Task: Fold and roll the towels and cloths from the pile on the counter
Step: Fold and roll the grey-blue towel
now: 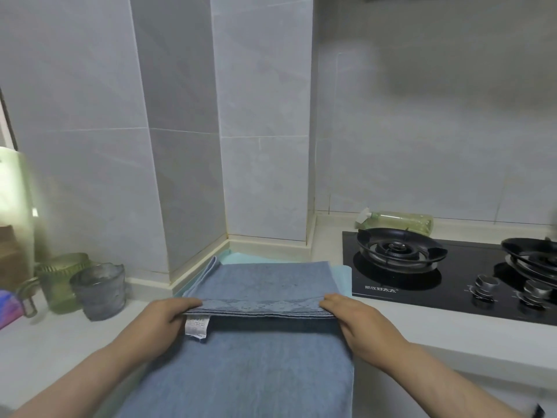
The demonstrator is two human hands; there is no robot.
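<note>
A blue-grey towel (259, 366) lies along the white counter (60, 336), running from the wall corner toward me. Its far part is doubled back over itself, and the folded edge (259, 307) with a woven border is lifted a little. My left hand (162, 321) grips the left end of that edge, thumb on top. My right hand (358, 324) grips the right end the same way. A white care label (197, 325) hangs under the edge by my left hand. A light teal cloth (342, 279) lies flat beneath the towel.
Left of the towel stand a grey glass cup (99, 291) and a green glass cup (60, 282). A black gas hob (452, 282) with two burners and knobs sits to the right. A green bottle (398, 220) lies behind it by the tiled wall.
</note>
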